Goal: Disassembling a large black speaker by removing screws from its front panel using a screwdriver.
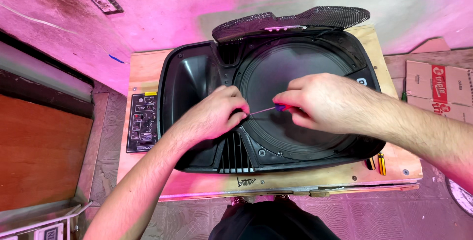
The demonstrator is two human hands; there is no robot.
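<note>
Two hands over the black speaker cabinet (197, 82), right hand (320, 102) pinching a screwdriver (268, 109), left hand (212, 117) curled closed at its tip.

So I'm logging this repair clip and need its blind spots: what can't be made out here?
Head view only:
- Screwdriver tip: hidden under the left hand fingers.
- Its handle: mostly wrapped by the right hand.
- Speaker cabinet near edge: partly covered by both forearms.
- Control panel markings: too small.
- Tools at the table edge: half hidden by the cabinet.
</note>
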